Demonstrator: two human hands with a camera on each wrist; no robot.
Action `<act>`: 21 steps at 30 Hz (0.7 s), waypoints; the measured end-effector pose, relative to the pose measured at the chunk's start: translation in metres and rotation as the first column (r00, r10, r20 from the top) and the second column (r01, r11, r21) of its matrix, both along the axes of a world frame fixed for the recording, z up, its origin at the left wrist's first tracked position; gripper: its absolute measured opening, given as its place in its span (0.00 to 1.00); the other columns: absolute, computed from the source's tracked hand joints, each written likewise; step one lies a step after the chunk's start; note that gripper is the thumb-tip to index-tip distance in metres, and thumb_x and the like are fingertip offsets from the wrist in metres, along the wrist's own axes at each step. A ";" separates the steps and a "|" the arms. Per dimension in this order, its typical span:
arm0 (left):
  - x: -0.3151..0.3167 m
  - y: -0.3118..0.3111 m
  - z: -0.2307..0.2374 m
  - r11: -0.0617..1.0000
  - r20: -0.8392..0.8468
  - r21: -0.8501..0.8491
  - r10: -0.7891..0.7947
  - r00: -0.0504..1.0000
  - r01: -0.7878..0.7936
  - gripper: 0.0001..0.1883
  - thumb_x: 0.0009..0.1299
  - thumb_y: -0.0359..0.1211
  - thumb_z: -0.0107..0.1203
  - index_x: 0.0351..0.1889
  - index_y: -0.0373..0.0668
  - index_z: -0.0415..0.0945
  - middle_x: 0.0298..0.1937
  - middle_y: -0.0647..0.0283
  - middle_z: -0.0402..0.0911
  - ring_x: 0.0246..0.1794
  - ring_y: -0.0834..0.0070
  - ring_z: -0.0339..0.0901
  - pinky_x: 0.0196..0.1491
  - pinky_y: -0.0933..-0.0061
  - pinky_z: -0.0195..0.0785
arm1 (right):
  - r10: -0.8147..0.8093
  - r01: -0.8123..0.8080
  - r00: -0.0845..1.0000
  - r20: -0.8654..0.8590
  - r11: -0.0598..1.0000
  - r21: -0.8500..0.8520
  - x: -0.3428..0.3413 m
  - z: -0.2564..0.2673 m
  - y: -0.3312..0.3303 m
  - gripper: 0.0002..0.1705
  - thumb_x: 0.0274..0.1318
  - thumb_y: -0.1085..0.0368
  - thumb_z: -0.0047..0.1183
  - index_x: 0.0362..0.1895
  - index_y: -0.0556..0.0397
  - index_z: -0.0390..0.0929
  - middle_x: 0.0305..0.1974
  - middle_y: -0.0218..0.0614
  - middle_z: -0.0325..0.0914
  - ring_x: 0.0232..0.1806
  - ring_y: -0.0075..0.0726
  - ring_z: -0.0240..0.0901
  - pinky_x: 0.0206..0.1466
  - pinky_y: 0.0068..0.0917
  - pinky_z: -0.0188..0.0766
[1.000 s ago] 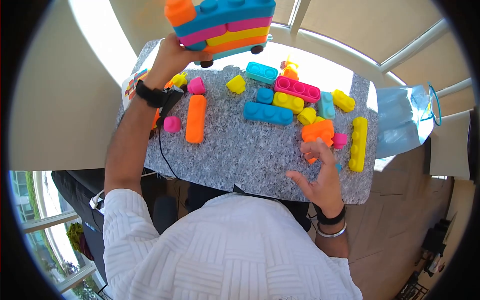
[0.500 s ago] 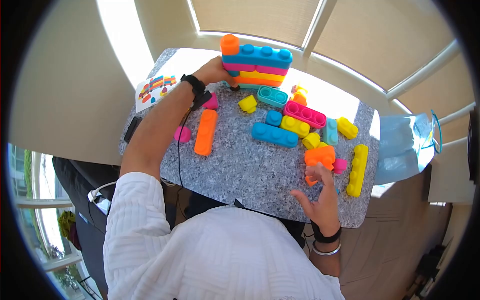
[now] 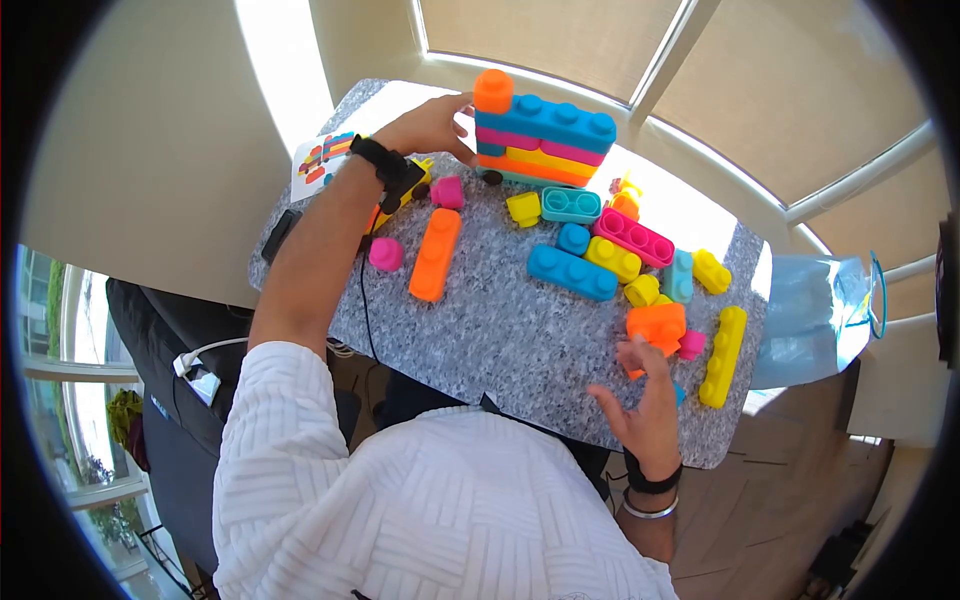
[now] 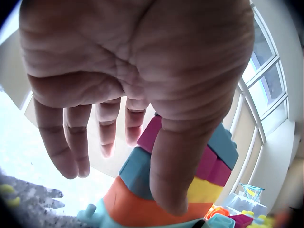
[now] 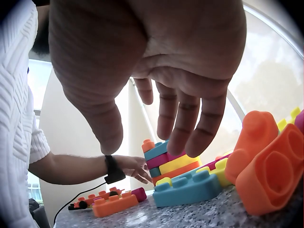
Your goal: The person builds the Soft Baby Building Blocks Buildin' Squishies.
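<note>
Beside the block stack (image 3: 547, 145), now lowered onto the counter (image 3: 480, 320), the left hand's (image 3: 428, 127) widely parted grip is empty and seemingly free, like the right hand's (image 3: 645, 412) relaxed one.

This is a sunlit room, home or office unclear, with pale window shades (image 3: 545, 50), speckled tabletop (image 3: 480, 345) and brown floor (image 3: 770, 500).

**Left arm (image 3: 315, 255) stretched out, right arm (image 3: 645, 530) kept closer**

On a clock laid over the head view, the left hand (image 3: 425, 127) reached towards half past eleven, its thumb (image 4: 171, 166) apart from four loosely extended fingers (image 4: 51, 137). The right hand (image 3: 648, 420) lay towards four o'clock, relaxed, fingers lightly bent and pointing to twelve, its thumb (image 5: 104, 126) spread towards eleven.
</note>
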State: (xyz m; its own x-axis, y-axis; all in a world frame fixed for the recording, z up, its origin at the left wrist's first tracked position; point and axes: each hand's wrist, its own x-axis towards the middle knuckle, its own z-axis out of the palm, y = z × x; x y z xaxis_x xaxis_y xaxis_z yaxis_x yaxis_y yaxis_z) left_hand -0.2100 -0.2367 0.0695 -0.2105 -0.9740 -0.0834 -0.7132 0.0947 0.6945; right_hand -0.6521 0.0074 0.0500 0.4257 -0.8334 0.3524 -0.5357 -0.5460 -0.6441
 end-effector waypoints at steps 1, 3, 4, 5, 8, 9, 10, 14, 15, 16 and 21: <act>0.008 0.011 0.009 0.998 -0.018 -0.061 -0.003 1.000 0.002 0.45 0.59 0.34 0.85 0.76 0.44 0.74 0.71 0.53 0.84 0.65 0.55 0.85 0.69 0.53 0.79 | -0.004 0.004 1.000 0.007 1.000 0.007 0.001 0.000 0.000 0.49 0.56 0.64 0.82 0.76 0.62 0.68 0.58 0.53 0.82 0.56 0.55 0.85 0.61 0.43 0.84; 0.029 0.031 0.022 0.988 -0.039 -0.152 0.013 0.999 -0.019 0.40 0.62 0.41 0.83 0.72 0.43 0.77 0.69 0.53 0.85 0.63 0.55 0.86 0.64 0.55 0.83 | -0.003 0.003 1.000 0.010 1.000 0.021 0.000 -0.002 0.000 0.49 0.56 0.64 0.82 0.76 0.62 0.68 0.58 0.53 0.82 0.56 0.55 0.85 0.61 0.42 0.84; 0.038 0.044 0.028 0.987 0.007 -0.149 0.062 0.998 -0.060 0.40 0.64 0.42 0.82 0.73 0.43 0.77 0.70 0.54 0.85 0.63 0.57 0.86 0.64 0.56 0.83 | -0.013 0.012 1.000 0.011 0.999 0.029 -0.001 -0.002 0.000 0.50 0.55 0.64 0.82 0.77 0.62 0.68 0.58 0.53 0.82 0.56 0.55 0.85 0.60 0.42 0.84; 0.044 0.059 0.031 0.984 0.053 -0.149 0.110 0.992 -0.102 0.40 0.66 0.43 0.81 0.74 0.44 0.76 0.71 0.54 0.84 0.64 0.59 0.86 0.64 0.57 0.82 | -0.001 0.000 1.000 0.013 0.999 0.033 -0.001 -0.004 -0.001 0.50 0.55 0.64 0.82 0.77 0.62 0.68 0.58 0.53 0.82 0.56 0.55 0.85 0.60 0.42 0.84; 0.062 0.105 0.007 0.966 0.321 -0.226 0.196 0.927 -0.126 0.39 0.64 0.46 0.81 0.71 0.42 0.78 0.68 0.54 0.87 0.64 0.54 0.86 0.67 0.56 0.79 | -0.001 0.000 1.000 0.007 0.999 0.050 0.000 -0.006 -0.004 0.49 0.55 0.64 0.82 0.76 0.62 0.68 0.57 0.52 0.83 0.54 0.54 0.85 0.59 0.41 0.84; 0.069 0.115 -0.008 0.958 0.365 -0.263 0.206 0.908 -0.112 0.40 0.63 0.45 0.81 0.71 0.42 0.79 0.67 0.52 0.87 0.65 0.53 0.85 0.67 0.56 0.78 | 0.008 -0.008 1.000 -0.001 0.998 0.058 0.001 -0.005 -0.004 0.49 0.55 0.64 0.82 0.76 0.62 0.69 0.57 0.52 0.83 0.53 0.53 0.85 0.58 0.42 0.83; 0.069 0.121 -0.013 0.957 0.364 -0.263 0.214 0.906 -0.120 0.40 0.63 0.45 0.81 0.71 0.42 0.79 0.67 0.52 0.87 0.65 0.53 0.85 0.67 0.56 0.78 | 0.018 -0.017 1.000 -0.009 0.998 0.065 0.003 -0.005 -0.006 0.48 0.55 0.65 0.82 0.76 0.62 0.69 0.56 0.52 0.84 0.53 0.53 0.85 0.57 0.42 0.83; 0.060 0.145 -0.030 0.961 0.431 -0.075 0.273 0.860 -0.267 0.42 0.58 0.40 0.79 0.72 0.43 0.75 0.64 0.49 0.87 0.65 0.49 0.84 0.66 0.53 0.77 | 0.046 -0.044 0.999 -0.027 0.998 0.052 0.009 -0.003 -0.007 0.48 0.55 0.65 0.82 0.75 0.63 0.70 0.55 0.51 0.84 0.51 0.53 0.85 0.57 0.43 0.82; 0.057 0.148 -0.035 0.954 0.411 -0.085 0.298 0.861 -0.289 0.43 0.57 0.39 0.79 0.73 0.43 0.74 0.63 0.48 0.87 0.65 0.47 0.84 0.65 0.51 0.77 | 0.045 -0.043 0.999 -0.031 0.998 0.048 0.009 -0.003 -0.007 0.47 0.55 0.64 0.81 0.75 0.63 0.70 0.54 0.51 0.85 0.51 0.53 0.85 0.57 0.44 0.82; 0.055 0.148 -0.040 0.952 0.420 -0.100 0.304 0.855 -0.289 0.46 0.56 0.37 0.78 0.74 0.44 0.71 0.61 0.46 0.87 0.64 0.46 0.84 0.65 0.49 0.77 | 0.042 -0.040 0.998 -0.036 0.998 0.045 0.010 -0.003 -0.005 0.47 0.55 0.64 0.81 0.75 0.63 0.70 0.54 0.51 0.85 0.51 0.53 0.85 0.57 0.44 0.82; 0.047 0.151 -0.037 0.937 0.392 -0.112 0.348 0.851 -0.332 0.48 0.58 0.39 0.79 0.78 0.45 0.69 0.62 0.43 0.87 0.64 0.44 0.84 0.65 0.48 0.77 | 0.027 -0.026 0.999 -0.040 0.999 0.039 0.008 -0.004 -0.001 0.47 0.56 0.64 0.81 0.75 0.63 0.70 0.53 0.51 0.85 0.50 0.53 0.85 0.57 0.43 0.83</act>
